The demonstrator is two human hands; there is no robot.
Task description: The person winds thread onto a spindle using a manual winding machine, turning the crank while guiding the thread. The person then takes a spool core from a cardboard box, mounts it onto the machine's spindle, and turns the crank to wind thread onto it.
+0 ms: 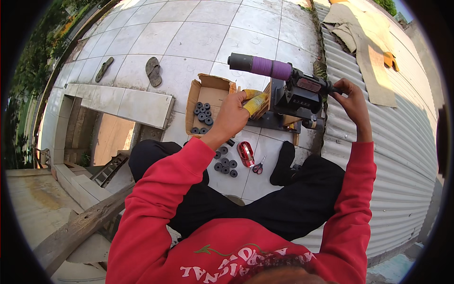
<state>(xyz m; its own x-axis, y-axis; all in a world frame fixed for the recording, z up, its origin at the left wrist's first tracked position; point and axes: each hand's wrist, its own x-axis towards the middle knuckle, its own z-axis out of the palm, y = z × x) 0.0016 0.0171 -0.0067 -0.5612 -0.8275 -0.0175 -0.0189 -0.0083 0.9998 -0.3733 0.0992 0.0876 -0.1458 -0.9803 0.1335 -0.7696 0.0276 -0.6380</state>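
In front of me stands a black winding machine [305,94] with a small counter and wooden blocks. Its long black roller points left and carries a band of purple thread or ribbon [270,67]. Yellow wrapping covers the fingers of my left hand [236,111], which are closed against the wooden block [265,99] on the machine's left side. My right hand [351,102] pinches the black knob [336,90] at the machine's right end. Below lie a red oval tool [246,154], whose kind I cannot make out, and small scissors [258,167].
A cardboard box [193,102] with several black rolls stands left of the machine. More black rolls [225,162] lie on the tiles between my legs. Sandals [153,72] rest farther left, near a raised ledge [142,106]. Corrugated roofing [392,156] borders the right side.
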